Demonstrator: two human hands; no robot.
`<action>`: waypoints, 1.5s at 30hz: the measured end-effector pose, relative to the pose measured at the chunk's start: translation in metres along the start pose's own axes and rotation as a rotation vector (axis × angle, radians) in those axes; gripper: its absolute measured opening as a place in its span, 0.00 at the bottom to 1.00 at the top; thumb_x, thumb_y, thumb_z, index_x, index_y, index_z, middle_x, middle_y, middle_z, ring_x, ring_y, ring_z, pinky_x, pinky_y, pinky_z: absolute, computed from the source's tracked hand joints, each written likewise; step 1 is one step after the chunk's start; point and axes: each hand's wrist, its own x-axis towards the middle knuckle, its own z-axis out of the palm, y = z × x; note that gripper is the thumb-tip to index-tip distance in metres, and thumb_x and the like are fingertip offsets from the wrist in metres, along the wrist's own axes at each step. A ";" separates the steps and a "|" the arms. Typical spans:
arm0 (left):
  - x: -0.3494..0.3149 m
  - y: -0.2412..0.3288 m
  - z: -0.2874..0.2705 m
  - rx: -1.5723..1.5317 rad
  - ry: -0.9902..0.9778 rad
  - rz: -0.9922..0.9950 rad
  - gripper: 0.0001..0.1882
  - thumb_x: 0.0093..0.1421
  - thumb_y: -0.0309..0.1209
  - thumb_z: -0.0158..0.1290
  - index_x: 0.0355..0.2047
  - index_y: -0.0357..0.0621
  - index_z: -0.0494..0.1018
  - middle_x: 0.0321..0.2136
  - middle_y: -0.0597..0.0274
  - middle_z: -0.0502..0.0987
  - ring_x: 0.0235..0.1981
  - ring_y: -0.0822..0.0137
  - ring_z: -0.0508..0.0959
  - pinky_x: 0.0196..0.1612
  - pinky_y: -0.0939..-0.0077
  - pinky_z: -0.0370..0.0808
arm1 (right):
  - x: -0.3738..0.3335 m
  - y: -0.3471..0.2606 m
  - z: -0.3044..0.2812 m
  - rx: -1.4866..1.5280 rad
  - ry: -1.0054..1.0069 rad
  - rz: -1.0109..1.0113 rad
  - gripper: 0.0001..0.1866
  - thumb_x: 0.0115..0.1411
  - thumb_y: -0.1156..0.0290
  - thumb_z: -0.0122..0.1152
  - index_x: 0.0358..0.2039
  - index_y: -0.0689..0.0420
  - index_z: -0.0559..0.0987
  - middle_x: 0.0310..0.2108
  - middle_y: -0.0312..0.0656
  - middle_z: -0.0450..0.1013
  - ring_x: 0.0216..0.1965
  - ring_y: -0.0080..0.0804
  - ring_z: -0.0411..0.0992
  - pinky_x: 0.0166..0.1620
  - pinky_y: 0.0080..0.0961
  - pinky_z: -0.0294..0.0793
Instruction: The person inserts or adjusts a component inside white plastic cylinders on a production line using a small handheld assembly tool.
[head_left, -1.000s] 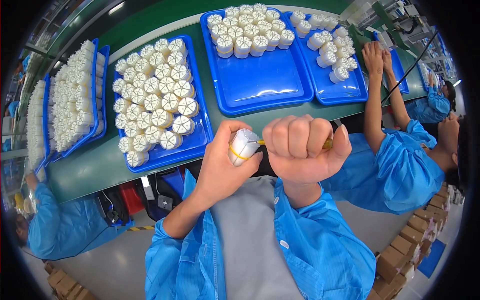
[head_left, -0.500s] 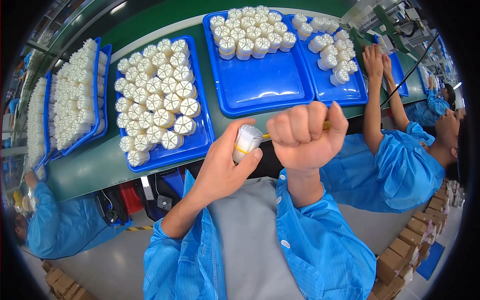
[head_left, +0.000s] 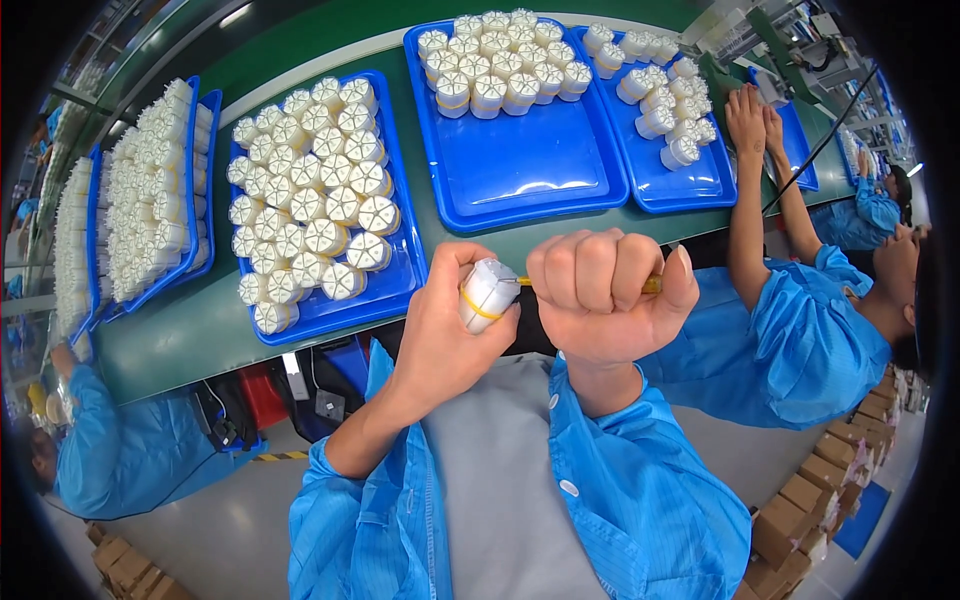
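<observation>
Now both hands [head_left: 540, 300] grip a ribbed white cylinder [head_left: 487, 292].

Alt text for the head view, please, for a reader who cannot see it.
The left hand grips a small white cylindrical part while the right hand, fisted, holds a thin yellow tool against it. Beyond, blue trays of similar white parts sit on a green conveyor, with a co-worker's arms reaching in at right.
</observation>
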 end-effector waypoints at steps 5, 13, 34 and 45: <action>0.002 0.001 0.001 0.051 0.034 0.012 0.23 0.51 0.24 0.59 0.46 0.40 0.62 0.33 0.49 0.77 0.34 0.54 0.81 0.36 0.65 0.76 | -0.001 0.000 0.000 -0.014 -0.013 -0.027 0.29 0.69 0.48 0.31 0.15 0.52 0.58 0.13 0.31 0.55 0.16 0.24 0.47 0.24 0.28 0.49; 0.004 -0.004 0.002 0.198 0.089 0.089 0.24 0.52 0.24 0.59 0.47 0.40 0.62 0.33 0.48 0.77 0.33 0.50 0.81 0.34 0.64 0.76 | 0.000 0.003 -0.002 0.000 0.007 0.025 0.29 0.70 0.48 0.30 0.15 0.51 0.57 0.13 0.30 0.54 0.15 0.23 0.46 0.23 0.28 0.50; 0.000 0.020 -0.029 -0.869 -0.149 -0.018 0.30 0.62 0.40 0.52 0.58 0.33 0.59 0.38 0.56 0.73 0.28 0.70 0.75 0.26 0.79 0.69 | -0.041 0.011 -0.025 0.099 0.290 0.160 0.25 0.69 0.54 0.33 0.15 0.50 0.57 0.12 0.29 0.53 0.14 0.21 0.49 0.22 0.23 0.50; 0.001 0.028 -0.017 -0.788 0.047 0.011 0.30 0.61 0.41 0.52 0.57 0.33 0.60 0.37 0.54 0.71 0.28 0.70 0.74 0.22 0.80 0.69 | -0.044 0.015 -0.028 0.086 0.300 0.174 0.25 0.69 0.54 0.34 0.15 0.50 0.58 0.12 0.30 0.53 0.13 0.22 0.49 0.21 0.23 0.51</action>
